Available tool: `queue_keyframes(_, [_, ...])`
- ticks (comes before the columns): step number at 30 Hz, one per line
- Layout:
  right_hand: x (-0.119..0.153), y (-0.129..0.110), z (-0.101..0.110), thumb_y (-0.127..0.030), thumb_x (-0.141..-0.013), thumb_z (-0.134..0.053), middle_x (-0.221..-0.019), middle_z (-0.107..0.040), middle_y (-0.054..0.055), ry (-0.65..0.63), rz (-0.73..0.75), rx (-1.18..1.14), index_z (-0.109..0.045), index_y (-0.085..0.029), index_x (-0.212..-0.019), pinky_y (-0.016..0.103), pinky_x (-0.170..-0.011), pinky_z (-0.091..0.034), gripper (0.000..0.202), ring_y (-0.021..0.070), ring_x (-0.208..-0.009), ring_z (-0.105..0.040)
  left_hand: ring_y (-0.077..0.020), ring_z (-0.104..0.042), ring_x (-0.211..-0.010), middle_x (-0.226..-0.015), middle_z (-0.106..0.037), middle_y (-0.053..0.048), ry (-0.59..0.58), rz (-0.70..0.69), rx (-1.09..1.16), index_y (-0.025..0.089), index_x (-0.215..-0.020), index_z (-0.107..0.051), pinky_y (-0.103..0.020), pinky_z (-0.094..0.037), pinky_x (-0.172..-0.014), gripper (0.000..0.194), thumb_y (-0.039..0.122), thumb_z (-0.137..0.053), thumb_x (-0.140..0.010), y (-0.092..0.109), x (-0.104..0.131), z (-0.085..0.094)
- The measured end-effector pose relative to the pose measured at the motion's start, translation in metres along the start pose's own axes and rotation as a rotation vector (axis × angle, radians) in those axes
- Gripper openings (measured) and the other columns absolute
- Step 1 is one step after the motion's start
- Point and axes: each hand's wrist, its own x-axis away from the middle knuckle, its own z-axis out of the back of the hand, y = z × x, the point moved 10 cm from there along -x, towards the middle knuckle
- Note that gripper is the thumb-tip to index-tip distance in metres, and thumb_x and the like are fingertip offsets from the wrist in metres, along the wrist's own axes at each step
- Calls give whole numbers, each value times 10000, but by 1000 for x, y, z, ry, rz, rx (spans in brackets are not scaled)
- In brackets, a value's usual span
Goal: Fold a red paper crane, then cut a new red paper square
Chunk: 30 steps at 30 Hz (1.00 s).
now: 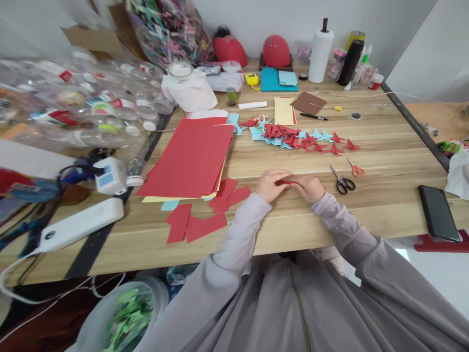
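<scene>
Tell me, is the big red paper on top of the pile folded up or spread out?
Spread out: the big red paper lies wide and flat, with a yellow sheet peeking out underneath.

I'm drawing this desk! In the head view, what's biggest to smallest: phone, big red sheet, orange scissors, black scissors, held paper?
1. Big red sheet
2. Phone
3. Black scissors
4. Orange scissors
I can't rank the held paper: it's partly hidden.
</scene>
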Motion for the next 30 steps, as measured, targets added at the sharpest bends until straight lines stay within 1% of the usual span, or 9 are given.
queue_keyframes(2, [0,-1,0,-275,-920,-446,-896,-721,104,28,-1,10,-667,-144,-952,259,-749,-465,259,172,-808,-656,-215,-646,-876,-913,-721,-100,-114,-84,-85,191,-903,-713,-377,-450,-832,196,267,-690,-724,4,-2,-9])
queue_keyframes(4, [-1,-3,-1,-254,-916,-453,-896,-721,101,30,18,4,-658,-146,-974,257,-753,-466,239,170,-817,-656,-203,-645,-833,-870,-721,-87,-185,-126,-158,199,-896,-708,-358,-448,-793,172,301,-633,-780,5,-2,-15])
queue_keyframes(8, [-2,-13,-5,-190,-908,-446,-917,-720,98,-32,89,28,-628,-141,-1047,262,-742,-461,234,168,-829,-655,-195,-634,-797,-839,-716,-83,-228,-155,-286,192,-893,-698,-348,-429,-773,204,334,-567,-828,5,0,-17])
queue_keyframes(15, [-2,-19,-5,-183,-893,-467,-869,-715,113,-42,114,225,-662,-125,-984,299,-712,-402,222,183,-790,-633,-177,-627,-729,-746,-712,-63,-200,-217,-385,190,-753,-693,-370,-400,-844,205,281,-532,-839,11,7,-17])
queue_keyframes(20, [0,-30,-5,-137,-864,-465,-758,-697,87,-20,243,304,-669,-136,-897,302,-627,-309,207,165,-676,-575,-172,-606,-662,-645,-673,-48,-212,-254,-491,193,-664,-667,-367,-401,-820,197,251,-538,-801,18,11,-18])
queue_keyframes(23, [1,-31,-3,-116,-847,-463,-661,-671,66,4,273,307,-664,-137,-856,303,-612,-276,201,150,-599,-540,-171,-596,-637,-619,-657,-42,-193,-289,-557,196,-638,-654,-365,-402,-816,214,237,-516,-797,24,13,-17])
queue_keyframes(25, [1,-31,-4,-105,-841,-460,-624,-659,56,-5,266,321,-662,-135,-863,304,-613,-276,205,146,-571,-528,-173,-594,-634,-618,-655,-43,-180,-301,-580,201,-645,-656,-368,-401,-816,208,217,-506,-788,26,13,-16])
queue_keyframes(28, [-1,-31,-5,-108,-859,-444,-678,-679,63,-24,243,368,-656,-134,-933,306,-623,-290,226,151,-592,-545,-176,-597,-650,-651,-670,-48,-146,-297,-594,207,-674,-666,-383,-392,-840,215,172,-482,-780,27,11,-11])
queue_keyframes(30, [-3,-32,-3,-159,-890,-440,-720,-688,81,-4,224,403,-646,-127,-987,310,-632,-297,230,163,-633,-563,-179,-602,-671,-689,-687,-53,-117,-286,-576,207,-695,-670,-403,-379,-874,240,156,-457,-793,27,10,-6])
